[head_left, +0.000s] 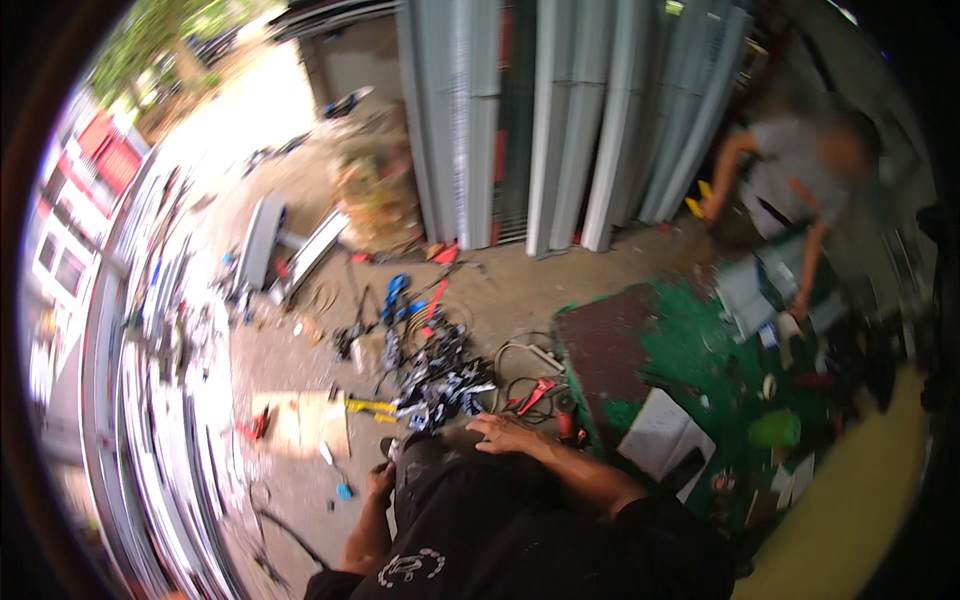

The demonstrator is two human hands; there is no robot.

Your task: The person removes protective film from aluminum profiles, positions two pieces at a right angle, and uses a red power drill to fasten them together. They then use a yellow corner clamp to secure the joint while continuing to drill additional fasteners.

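Observation:
My right hand (502, 434) rests by my dark-clothed knee, its fingers apart and holding nothing. At my left side, against the leg, my left hand (380, 480) has its fingers curled; what they hold, if anything, is too small to make out. Just ahead of my knees lies a heap of crumpled black and silver plastic film (440, 370). A yellow-handled tool (370, 408) lies left of the heap, partly on a piece of cardboard (300, 425). A red and black tool (566, 418) stands near my right hand.
A green and maroon table (610, 345) on the right bears an open notebook (660, 440) with a dark phone-like object. Another person (800, 170) bends over its far side. Grey metal profiles (570, 130) lean behind; long metal bars (160, 430) lie left. Cables (520, 365) cross the floor.

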